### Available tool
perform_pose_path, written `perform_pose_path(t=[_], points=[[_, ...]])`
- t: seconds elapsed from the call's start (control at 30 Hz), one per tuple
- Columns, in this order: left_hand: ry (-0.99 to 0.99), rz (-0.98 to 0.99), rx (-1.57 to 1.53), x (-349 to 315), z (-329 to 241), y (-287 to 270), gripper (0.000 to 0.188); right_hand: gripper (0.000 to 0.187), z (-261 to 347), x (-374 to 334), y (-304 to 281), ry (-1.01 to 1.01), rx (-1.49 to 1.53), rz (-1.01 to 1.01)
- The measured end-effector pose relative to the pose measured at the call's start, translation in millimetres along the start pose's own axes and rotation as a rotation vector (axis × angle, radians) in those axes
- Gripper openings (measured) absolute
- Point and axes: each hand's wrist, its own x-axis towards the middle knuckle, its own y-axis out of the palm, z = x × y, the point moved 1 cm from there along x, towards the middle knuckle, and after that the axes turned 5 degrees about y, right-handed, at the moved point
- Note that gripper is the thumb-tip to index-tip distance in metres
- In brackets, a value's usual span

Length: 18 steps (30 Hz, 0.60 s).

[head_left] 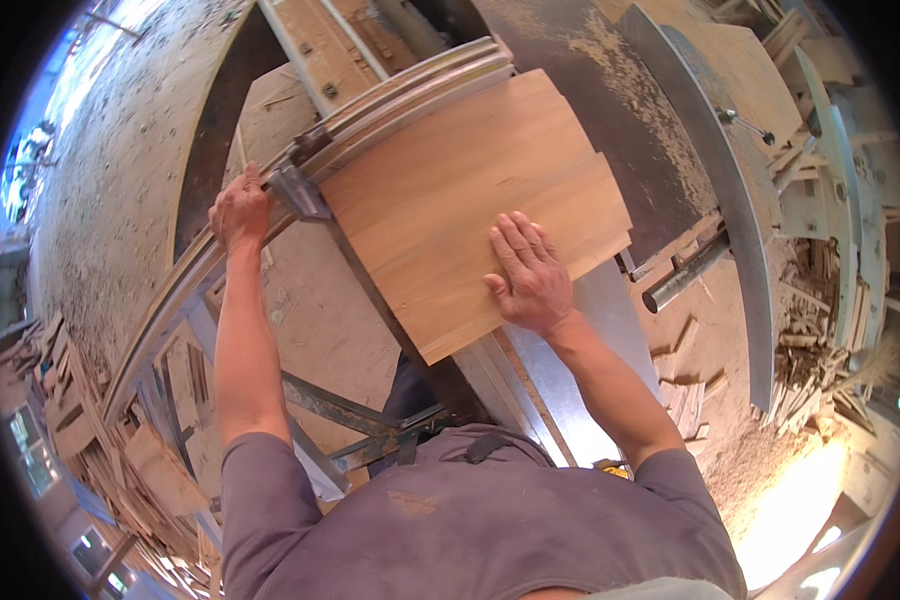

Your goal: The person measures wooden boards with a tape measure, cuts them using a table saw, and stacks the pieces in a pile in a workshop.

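A wide, flat wooden board point(420, 220), seemingly of several joined strips with a stepped right end, lies in front of me. Its far edge rests along a long metal fence rail point(410, 100). Near the board's left corner, a grey metal stop block point(300, 195) sits on that rail. My left hand point(240, 210) is closed around the rail just left of the block; its fingertips are partly hidden. My right hand point(532, 275) lies flat on the board near its front right part, fingers stretched forward and thumb out to the left.
Right of the board is a dark machine table point(650, 150) strewn with sawdust point(620, 75). A long metal guide plate point(705, 150) and a round bar point(685, 272) stand beyond. Wood offcuts are piled at right point(820, 320) and left point(120, 460). A shiny metal surface point(600, 350) runs below my right forearm.
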Motion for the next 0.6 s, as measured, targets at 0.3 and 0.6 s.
perform_pose_path(t=[0.3,0.6], points=[[0.027,-0.130,0.000,58.9,-1.2,28.1,0.061,0.060,-13.6,49.6,23.2,0.029,0.026,-0.035],[0.002,-0.115,-0.024,136.1,3.7,36.7,0.066,0.061,-13.5,123.5,38.8,0.043,0.044,-0.064]])
